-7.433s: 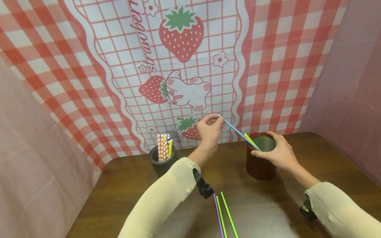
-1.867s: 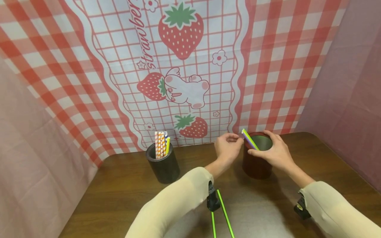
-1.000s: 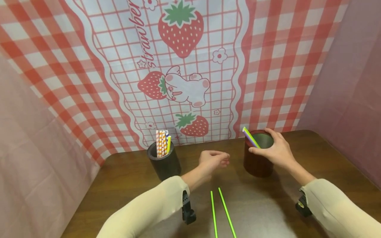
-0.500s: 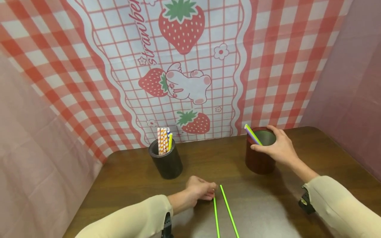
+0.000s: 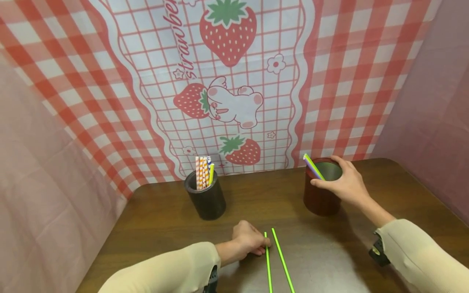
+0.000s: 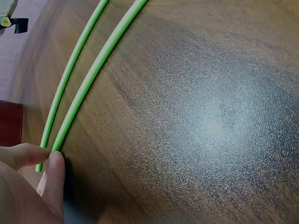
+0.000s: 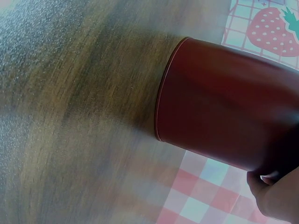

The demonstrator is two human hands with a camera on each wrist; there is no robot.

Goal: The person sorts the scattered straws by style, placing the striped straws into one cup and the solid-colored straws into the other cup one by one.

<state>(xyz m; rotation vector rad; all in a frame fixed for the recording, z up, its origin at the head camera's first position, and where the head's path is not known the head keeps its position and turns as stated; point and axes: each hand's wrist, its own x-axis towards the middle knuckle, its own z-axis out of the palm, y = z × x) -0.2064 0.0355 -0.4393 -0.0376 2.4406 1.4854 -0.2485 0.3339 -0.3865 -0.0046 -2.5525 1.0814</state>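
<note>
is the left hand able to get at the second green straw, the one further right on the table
Probably yes. The left hand already touches the tip of the near green straw, and the second green straw lies right beside it on bare table, with nothing between them.

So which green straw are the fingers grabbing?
The left one. The left hand pinches its far end with its fingertips. The other green straw lies just to its right, untouched.
</note>
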